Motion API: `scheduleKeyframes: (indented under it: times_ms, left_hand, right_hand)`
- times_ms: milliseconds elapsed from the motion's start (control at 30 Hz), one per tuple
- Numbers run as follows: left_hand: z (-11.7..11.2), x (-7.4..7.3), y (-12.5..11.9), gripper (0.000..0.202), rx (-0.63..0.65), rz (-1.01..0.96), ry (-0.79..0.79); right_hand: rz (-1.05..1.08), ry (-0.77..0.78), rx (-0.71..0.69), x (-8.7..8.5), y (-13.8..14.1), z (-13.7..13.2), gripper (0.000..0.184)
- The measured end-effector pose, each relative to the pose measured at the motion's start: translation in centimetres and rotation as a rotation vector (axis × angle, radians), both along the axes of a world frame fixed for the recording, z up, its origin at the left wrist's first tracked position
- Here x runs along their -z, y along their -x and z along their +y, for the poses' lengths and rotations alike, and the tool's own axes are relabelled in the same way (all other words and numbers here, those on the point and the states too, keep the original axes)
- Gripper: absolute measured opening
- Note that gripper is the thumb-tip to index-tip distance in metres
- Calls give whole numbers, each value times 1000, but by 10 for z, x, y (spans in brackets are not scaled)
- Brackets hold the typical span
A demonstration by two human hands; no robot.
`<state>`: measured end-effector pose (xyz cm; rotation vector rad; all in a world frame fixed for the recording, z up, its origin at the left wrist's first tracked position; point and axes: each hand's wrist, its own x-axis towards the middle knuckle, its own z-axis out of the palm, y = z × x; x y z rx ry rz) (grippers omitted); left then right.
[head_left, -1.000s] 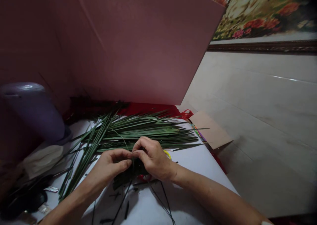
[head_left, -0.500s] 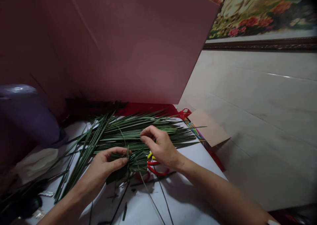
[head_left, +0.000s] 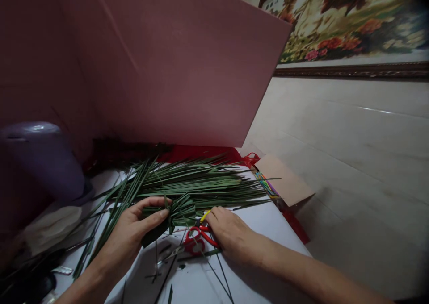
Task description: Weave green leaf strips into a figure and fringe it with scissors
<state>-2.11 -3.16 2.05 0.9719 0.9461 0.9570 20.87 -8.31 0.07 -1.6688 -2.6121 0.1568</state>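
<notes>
My left hand is closed around a folded bundle of green leaf strips, thumb on top and fingers beneath. My right hand lies on the white table just right of it, fingers curled down onto the red-handled scissors, which lie on the table; a yellow bit shows by its fingertips. Behind both hands a spread pile of long green leaves lies across the table.
A pink board stands upright behind the leaves. A purple rounded container sits at the left, with dark items below it. Brown cardboard and a red bag lie at the table's right edge. Cut leaf scraps litter the table.
My right hand left the leaf bundle, lifted over the leaf pile, then came down onto the red scissors. My left hand kept hold of the bundle.
</notes>
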Motion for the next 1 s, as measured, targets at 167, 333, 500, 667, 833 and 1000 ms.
scheduleKeyframes:
  times_ms: [167,333,500,667,833,1000]
  left_hand:
    - [3,0,1,25,-62,-42,9]
    - [1,-2,3,25,-51,-81,13]
    - [1,1,4,28,-79,-89,6]
    - [-1,1,3,26,-63,-41,-28]
    - [-4,-1,1,26,-43,73,-137]
    - [-6,-1,1,21,-86,240,-325]
  right_hand:
    - [146,68,23,-16,-6,5,39]
    - [385,248,109,-45,-23,1,41]
    - [605,246,189,-74,-46,-5,36]
    - [701,335,200,-95,-40,-12,42]
    - [520,199,61,-109,-15,-11,44]
    - [460,173,26,-109,-1,-6,31]
